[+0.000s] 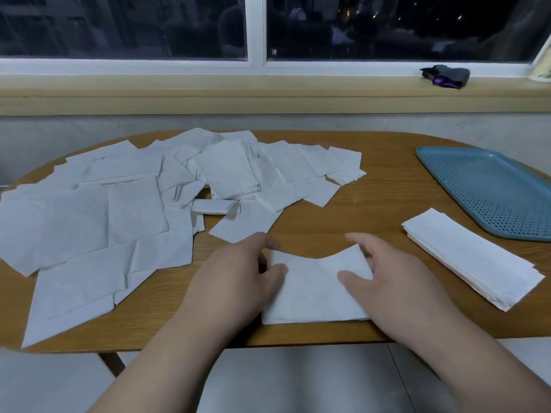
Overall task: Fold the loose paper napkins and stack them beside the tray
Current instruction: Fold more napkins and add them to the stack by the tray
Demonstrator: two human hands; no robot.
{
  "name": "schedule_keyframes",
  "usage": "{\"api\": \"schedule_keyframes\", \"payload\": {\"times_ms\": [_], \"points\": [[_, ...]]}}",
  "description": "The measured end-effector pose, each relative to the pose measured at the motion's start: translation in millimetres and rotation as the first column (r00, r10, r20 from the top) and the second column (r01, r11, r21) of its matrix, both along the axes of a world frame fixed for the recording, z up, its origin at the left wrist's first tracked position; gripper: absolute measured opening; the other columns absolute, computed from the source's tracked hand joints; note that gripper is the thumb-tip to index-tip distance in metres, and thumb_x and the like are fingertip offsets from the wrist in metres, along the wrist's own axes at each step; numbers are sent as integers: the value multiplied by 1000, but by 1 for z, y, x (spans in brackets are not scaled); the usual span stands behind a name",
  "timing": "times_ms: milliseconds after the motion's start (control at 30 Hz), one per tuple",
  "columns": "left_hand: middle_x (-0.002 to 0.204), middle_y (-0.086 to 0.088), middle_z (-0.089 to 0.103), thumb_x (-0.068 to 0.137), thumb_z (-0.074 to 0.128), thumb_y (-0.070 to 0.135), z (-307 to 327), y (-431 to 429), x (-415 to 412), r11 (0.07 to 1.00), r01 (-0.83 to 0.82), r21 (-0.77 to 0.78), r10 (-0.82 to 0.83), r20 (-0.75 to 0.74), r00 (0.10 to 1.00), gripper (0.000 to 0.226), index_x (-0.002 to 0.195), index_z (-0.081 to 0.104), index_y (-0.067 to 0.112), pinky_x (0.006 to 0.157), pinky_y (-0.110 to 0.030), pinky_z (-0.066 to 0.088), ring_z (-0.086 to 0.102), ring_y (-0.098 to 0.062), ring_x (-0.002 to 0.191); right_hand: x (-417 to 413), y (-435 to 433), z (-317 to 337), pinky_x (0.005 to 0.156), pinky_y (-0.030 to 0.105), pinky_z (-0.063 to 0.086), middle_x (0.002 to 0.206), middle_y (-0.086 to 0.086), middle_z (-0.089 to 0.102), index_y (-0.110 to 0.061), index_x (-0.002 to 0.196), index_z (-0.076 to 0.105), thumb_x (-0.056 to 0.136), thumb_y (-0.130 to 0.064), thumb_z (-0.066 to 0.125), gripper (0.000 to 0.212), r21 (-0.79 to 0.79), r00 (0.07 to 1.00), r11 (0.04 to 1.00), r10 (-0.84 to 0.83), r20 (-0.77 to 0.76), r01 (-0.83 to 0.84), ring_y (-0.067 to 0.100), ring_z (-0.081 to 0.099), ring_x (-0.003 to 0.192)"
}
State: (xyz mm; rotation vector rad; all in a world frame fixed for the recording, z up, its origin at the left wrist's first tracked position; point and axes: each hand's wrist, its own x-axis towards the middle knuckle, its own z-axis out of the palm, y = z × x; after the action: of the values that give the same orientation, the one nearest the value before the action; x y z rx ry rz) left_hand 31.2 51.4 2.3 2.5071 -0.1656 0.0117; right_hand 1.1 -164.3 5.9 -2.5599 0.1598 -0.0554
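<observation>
The tray [489, 189] runs off the right edge. The loose napkins [89, 222] are cut at the left edge. The left grip [238, 281] and right grip [396, 281] cover both side edges of the napkin [313, 290]. The dark object [445, 76] on the windowsill [268, 84] is unidentifiable.

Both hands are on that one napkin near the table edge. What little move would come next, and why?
Probably bring the raised far edge down onto the near edge and press the crease: the left hand and right hand pinch the far corners of the napkin, whose middle sags.
</observation>
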Motion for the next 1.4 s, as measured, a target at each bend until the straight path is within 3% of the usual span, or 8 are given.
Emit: {"api": "schedule_keyframes", "payload": {"times_ms": [100, 300, 533, 767, 967, 1067, 1233, 1400], "points": [[85, 18, 60, 91, 61, 48, -3, -1, 0, 995, 19, 94, -23, 38, 999, 33, 123, 53, 44, 69, -26, 47, 56, -2, 85, 0, 1, -2, 63, 23, 38, 91, -20, 46, -42, 151, 25, 94, -48, 55, 65, -200, 999, 979, 36, 2, -35, 4, 51, 86], [94, 18, 51, 87, 62, 51, -5, -1, 0, 997, -18, 74, 13, 73, 997, 37, 123, 55, 43, 73, -26, 47, 55, -2, 92, -2, -1, -1, 79, 19, 40, 121, -21, 35, -41, 144, 41, 94, -53, 54, 53, -281, 993, 959, 70, 90, -42, 0, 43, 101], [88, 17, 61, 88, 60, 50, 6, 22, 11, 989, -140, -43, 140, 17, 990, 23, 109, 60, 41, 70, -27, 48, 59, 0, 84, 23, 30, 18, 86, 21, 42, 112, -23, 48, -39, 129, 57, 93, -47, 58, 36, -177, 966, 958, 243, 86, -225, -2, 46, 102], [85, 14, 65, 85, 59, 44, 10, 53, 22, 972, -232, -35, 232, -9, 973, 24, 107, 63, 37, 74, -30, 51, 62, -9, 87, 99, 98, 32, 99, 37, 46, 133, -8, 48, -32, 135, 52, 93, -40, 56, 43, -323, 887, 851, 456, 68, -413, 15, 44, 126], [79, 15, 65, 85, 57, 46, 9, 68, 27, 963, -264, -58, 263, -33, 964, 19, 101, 62, 37, 65, -27, 48, 61, -4, 80, 141, 135, 23, 93, 37, 45, 128, -1, 48, -27, 134, 55, 94, -34, 55, 40, -502, 845, 746, 532, 55, -437, 23, 44, 121], [82, 15, 65, 86, 57, 49, 9, 74, 28, 959, -275, -66, 274, -35, 961, 20, 101, 62, 37, 70, -28, 51, 61, -5, 84, 153, 145, 18, 85, 34, 43, 120, -2, 53, -28, 125, 61, 95, -32, 51, 32, -536, 831, 727, 551, 81, -429, 23, 47, 114], [80, 15, 66, 86, 55, 51, 12, 78, 27, 952, -288, -108, 286, -27, 958, 20, 98, 62, 37, 69, -29, 52, 62, -5, 80, 161, 146, 26, 79, 36, 49, 103, -4, 61, -25, 100, 69, 97, -26, 49, 20, -504, 838, 755, 536, 107, -419, 20, 54, 100], [95, 17, 58, 89, 55, 49, 14, 77, 24, 946, -277, -170, 292, 70, 954, 23, 107, 63, 37, 70, -28, 46, 58, -5, 89, 139, 120, 54, 65, 28, 45, 85, -12, 63, -28, 88, 64, 94, -26, 53, 13, -212, 905, 924, 363, 222, -318, 9, 57, 82]]}}
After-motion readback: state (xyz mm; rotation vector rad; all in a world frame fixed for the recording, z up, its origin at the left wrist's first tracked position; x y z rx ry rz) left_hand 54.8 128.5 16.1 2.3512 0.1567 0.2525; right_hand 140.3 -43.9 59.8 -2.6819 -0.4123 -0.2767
